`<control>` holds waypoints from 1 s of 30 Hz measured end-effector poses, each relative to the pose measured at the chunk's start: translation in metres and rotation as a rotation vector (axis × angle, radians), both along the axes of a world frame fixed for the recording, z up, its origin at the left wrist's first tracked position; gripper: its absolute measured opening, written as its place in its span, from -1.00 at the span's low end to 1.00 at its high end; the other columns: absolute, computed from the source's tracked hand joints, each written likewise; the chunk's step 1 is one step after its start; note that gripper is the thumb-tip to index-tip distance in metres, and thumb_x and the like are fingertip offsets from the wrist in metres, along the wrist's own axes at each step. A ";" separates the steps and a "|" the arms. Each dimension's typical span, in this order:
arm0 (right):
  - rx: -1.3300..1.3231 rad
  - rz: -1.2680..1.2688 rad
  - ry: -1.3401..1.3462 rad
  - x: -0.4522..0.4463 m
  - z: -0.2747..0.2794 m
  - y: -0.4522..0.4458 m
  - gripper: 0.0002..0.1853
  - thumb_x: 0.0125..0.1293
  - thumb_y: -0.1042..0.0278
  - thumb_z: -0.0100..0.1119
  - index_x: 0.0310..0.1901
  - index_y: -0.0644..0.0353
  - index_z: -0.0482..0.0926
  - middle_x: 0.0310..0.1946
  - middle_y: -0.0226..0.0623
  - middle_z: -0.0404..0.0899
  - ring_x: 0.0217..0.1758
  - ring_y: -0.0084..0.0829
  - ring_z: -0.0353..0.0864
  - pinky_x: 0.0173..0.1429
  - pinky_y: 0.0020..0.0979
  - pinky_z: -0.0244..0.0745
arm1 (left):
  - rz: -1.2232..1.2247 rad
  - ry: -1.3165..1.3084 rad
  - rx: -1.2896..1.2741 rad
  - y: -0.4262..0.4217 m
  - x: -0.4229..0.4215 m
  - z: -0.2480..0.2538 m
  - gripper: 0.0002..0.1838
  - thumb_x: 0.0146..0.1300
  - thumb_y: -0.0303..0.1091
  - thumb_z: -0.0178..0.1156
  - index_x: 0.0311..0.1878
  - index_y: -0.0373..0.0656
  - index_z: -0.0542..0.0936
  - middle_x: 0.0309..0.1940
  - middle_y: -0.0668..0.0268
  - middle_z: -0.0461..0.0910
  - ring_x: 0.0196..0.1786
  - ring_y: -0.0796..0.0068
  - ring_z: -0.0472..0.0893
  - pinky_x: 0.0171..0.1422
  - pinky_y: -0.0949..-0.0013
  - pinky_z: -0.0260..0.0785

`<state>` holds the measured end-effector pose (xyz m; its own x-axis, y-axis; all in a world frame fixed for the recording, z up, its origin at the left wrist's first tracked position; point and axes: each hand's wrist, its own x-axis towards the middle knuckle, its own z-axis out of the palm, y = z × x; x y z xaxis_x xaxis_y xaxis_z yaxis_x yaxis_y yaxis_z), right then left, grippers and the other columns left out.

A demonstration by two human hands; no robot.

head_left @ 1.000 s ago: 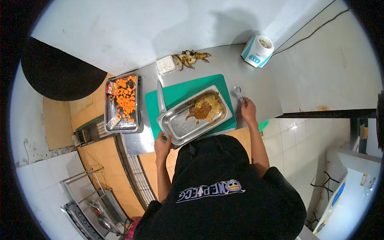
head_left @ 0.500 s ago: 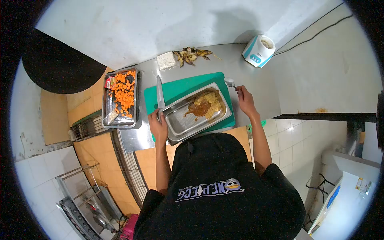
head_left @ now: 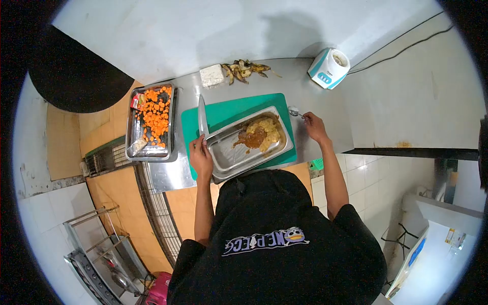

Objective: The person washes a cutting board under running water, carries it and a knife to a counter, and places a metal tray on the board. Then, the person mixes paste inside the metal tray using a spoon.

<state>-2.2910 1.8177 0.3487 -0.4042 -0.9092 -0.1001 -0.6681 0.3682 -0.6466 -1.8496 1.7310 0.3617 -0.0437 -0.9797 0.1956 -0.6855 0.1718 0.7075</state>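
At the left end of a rectangular metal food pan (head_left: 229, 160), my left hand (head_left: 201, 158) is closed on the rim. Mashed yellow food (head_left: 269, 131) with a brown sauce (head_left: 252, 137) on it lies in the pan's right half. The pan rests at a slant on a green cutting board (head_left: 231, 109). My right hand (head_left: 316, 128) grips the handle of a metal spoon (head_left: 294, 111), whose bowl is just right of the board, outside the pan. A knife (head_left: 202, 117) lies on the board's left part, its handle end close to my left fingers.
A metal tray (head_left: 173, 122) of cut orange carrots (head_left: 156, 117) with small packets stands at the left. Along the wall are a white block in plastic (head_left: 212, 75), banana peels (head_left: 244, 70) and a white-and-teal blender base (head_left: 329, 68) with a cord.
The spoon's bowl has dropped slightly toward me and turned beside the board, with my right hand shifting a little. My left hand keeps its place on the pan. The view has moved slightly.
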 end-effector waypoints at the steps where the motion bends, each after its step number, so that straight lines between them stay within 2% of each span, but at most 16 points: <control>1: 0.001 0.003 0.002 -0.001 -0.001 0.000 -0.76 0.44 0.30 0.02 -0.03 0.20 0.61 -0.20 0.08 0.68 -0.10 0.13 0.65 0.02 0.02 0.52 | 0.003 0.002 0.001 0.000 0.000 0.000 -0.73 0.50 -0.33 0.07 0.13 -0.15 0.64 -0.10 0.06 0.56 -0.06 0.04 0.58 0.04 0.12 0.44; 4: 0.048 0.007 0.014 -0.002 -0.003 -0.003 -0.77 0.43 0.30 0.04 -0.04 0.19 0.62 -0.17 0.07 0.69 -0.04 0.14 0.64 0.08 0.01 0.51 | 0.016 0.019 0.029 0.000 -0.001 0.003 -0.74 0.49 -0.34 0.08 0.12 -0.15 0.65 -0.10 0.06 0.56 -0.05 0.03 0.59 0.05 0.12 0.44; 7: -0.063 0.018 -0.044 -0.004 -0.020 -0.004 -0.77 0.42 0.32 0.04 -0.05 0.21 0.63 -0.13 0.07 0.68 -0.02 0.12 0.64 0.11 0.02 0.50 | 0.019 0.027 0.048 0.000 -0.001 0.000 -0.73 0.49 -0.34 0.08 0.12 -0.15 0.65 -0.10 0.07 0.56 -0.04 0.03 0.59 0.05 0.12 0.45; 9: -0.132 0.009 -0.089 0.006 -0.020 -0.007 -0.76 0.43 0.33 0.04 -0.05 0.24 0.64 -0.09 0.07 0.68 0.01 0.10 0.64 0.15 -0.02 0.50 | 0.012 -0.010 -0.059 -0.001 0.000 -0.004 -0.74 0.49 -0.37 0.10 0.13 -0.06 0.68 -0.10 0.12 0.56 -0.15 0.10 0.64 -0.09 0.15 0.49; 16: -0.009 0.064 -0.025 0.020 -0.006 -0.013 -0.74 0.42 0.33 0.06 -0.04 0.24 0.68 -0.10 0.06 0.66 0.04 0.07 0.61 0.21 -0.04 0.47 | 0.012 0.014 -0.051 -0.001 0.001 -0.006 -0.74 0.48 -0.39 0.11 0.13 -0.06 0.68 -0.10 0.11 0.57 -0.15 0.08 0.64 -0.09 0.15 0.49; 18: 0.049 0.126 0.154 0.018 -0.006 -0.012 -0.75 0.41 0.33 0.07 -0.04 0.20 0.69 -0.12 0.01 0.65 0.00 0.07 0.59 0.19 0.00 0.47 | 0.015 0.025 0.042 0.000 0.000 -0.001 -0.74 0.48 -0.36 0.10 0.14 -0.14 0.65 -0.07 0.08 0.56 -0.05 0.06 0.61 0.05 0.15 0.47; 19: 0.048 0.130 0.155 0.016 -0.005 -0.012 -0.75 0.41 0.33 0.07 -0.04 0.20 0.69 -0.12 0.01 0.65 0.00 0.07 0.59 0.19 0.00 0.47 | 0.018 0.026 0.041 0.000 0.000 -0.001 -0.74 0.48 -0.36 0.10 0.14 -0.14 0.65 -0.07 0.08 0.56 -0.05 0.06 0.61 0.05 0.15 0.47; 21: 0.029 0.133 0.125 0.012 -0.007 -0.013 -0.77 0.40 0.31 0.09 -0.05 0.13 0.71 -0.10 -0.03 0.66 -0.01 0.08 0.57 0.18 0.02 0.46 | 0.022 0.020 -0.034 -0.001 0.001 -0.006 -0.74 0.47 -0.39 0.12 0.13 -0.07 0.68 -0.09 0.10 0.57 -0.15 0.07 0.64 -0.09 0.15 0.48; 28: 0.027 0.120 0.130 0.008 -0.002 -0.009 -0.77 0.37 0.33 0.12 -0.04 0.06 0.72 -0.09 -0.06 0.66 0.04 0.07 0.57 0.21 -0.02 0.48 | 0.008 -0.003 -0.082 -0.003 0.001 -0.010 -0.75 0.47 -0.40 0.12 0.12 -0.10 0.68 -0.09 0.11 0.57 -0.16 0.06 0.64 -0.10 0.14 0.48; 30: 0.056 0.110 0.100 0.010 0.000 -0.010 -0.76 0.38 0.33 0.11 -0.02 0.06 0.71 -0.09 -0.06 0.66 0.05 0.06 0.58 0.22 -0.03 0.48 | 0.019 -0.025 -0.033 -0.002 0.001 -0.008 -0.78 0.43 -0.40 0.16 0.06 -0.10 0.69 -0.08 0.12 0.57 -0.09 0.04 0.62 -0.04 0.12 0.48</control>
